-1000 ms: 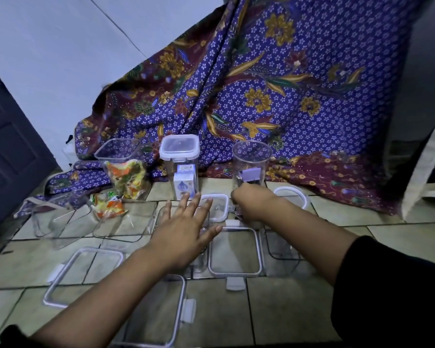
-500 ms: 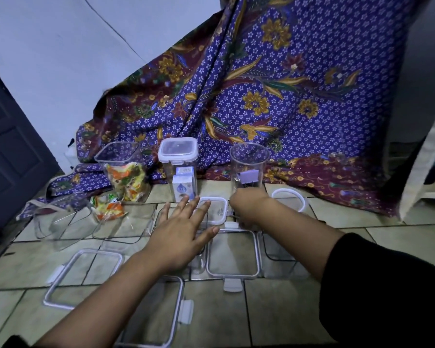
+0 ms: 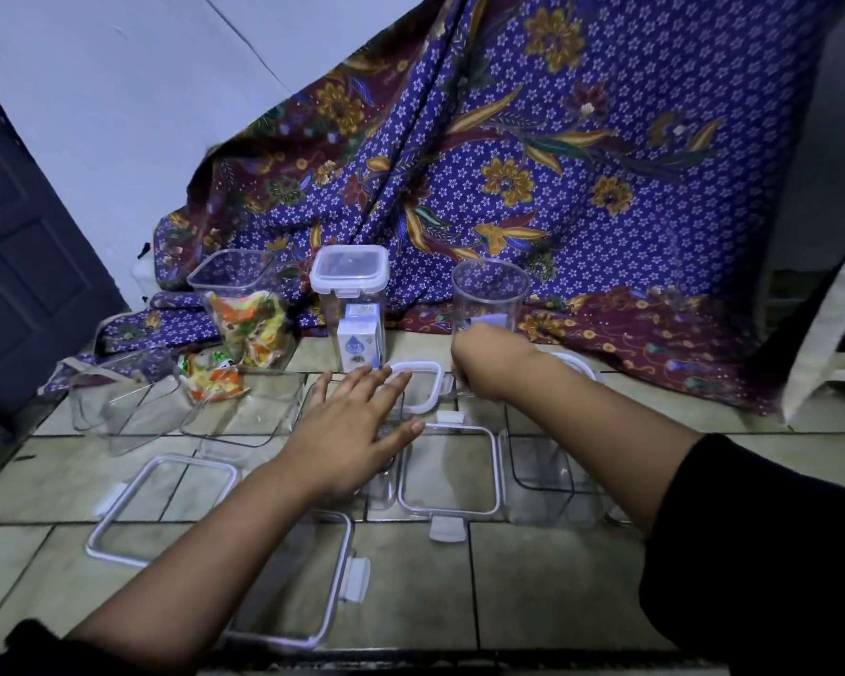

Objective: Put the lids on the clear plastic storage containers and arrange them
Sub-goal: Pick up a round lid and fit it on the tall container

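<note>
My right hand (image 3: 490,363) grips the base of a tall round clear container (image 3: 490,297) standing at the back. My left hand (image 3: 357,424) hovers flat with spread fingers over low clear containers in the middle, just short of a small white-rimmed lid (image 3: 418,388). A square container with its lid on (image 3: 350,280) holds small cartons. An open square container (image 3: 240,295) holds colourful packets. Loose white-rimmed lids lie at front left (image 3: 159,509), front centre (image 3: 308,583) and centre (image 3: 450,470). A round lid (image 3: 574,364) lies partly hidden behind my right forearm.
Several empty clear containers (image 3: 133,407) lie on the tiled floor at left, beside a snack packet (image 3: 213,378). A purple patterned cloth (image 3: 532,153) hangs behind. A dark door (image 3: 25,265) stands at left.
The view has shifted slightly. My right hand stays closed on the round container's base, and my left hand has crept a little forward towards the small lid.
</note>
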